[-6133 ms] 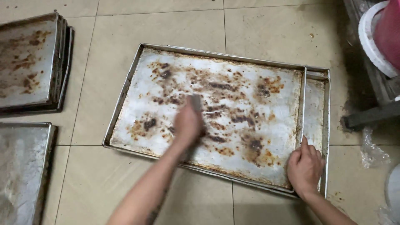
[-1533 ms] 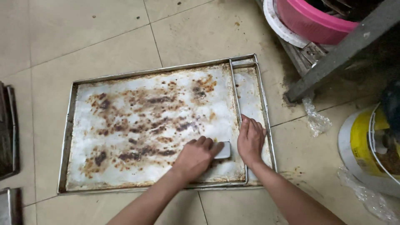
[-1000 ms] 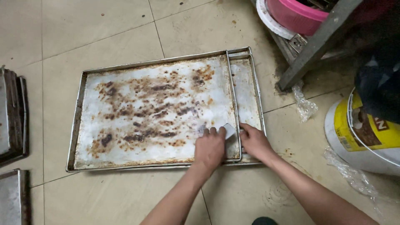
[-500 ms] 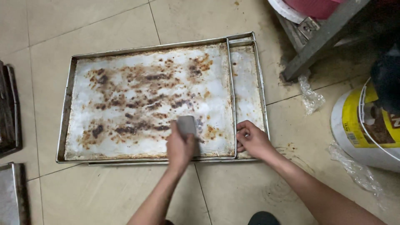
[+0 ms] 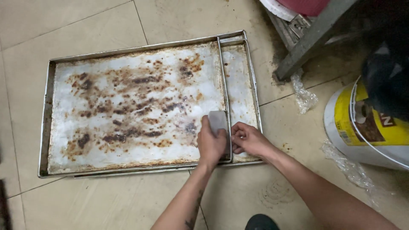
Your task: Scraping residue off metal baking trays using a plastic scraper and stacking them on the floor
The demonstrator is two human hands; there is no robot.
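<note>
Grey flat metal scraper is clasped in your left hand at the right edge of the stained rectangular baking tray, your right hand gripping that tray's rim.

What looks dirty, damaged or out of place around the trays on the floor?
The top tray is covered with brown burnt-on patches and sits shifted left on the tray underneath. Crumpled plastic wrap lies on the stained floor. The left hand holds a scraper.
</note>
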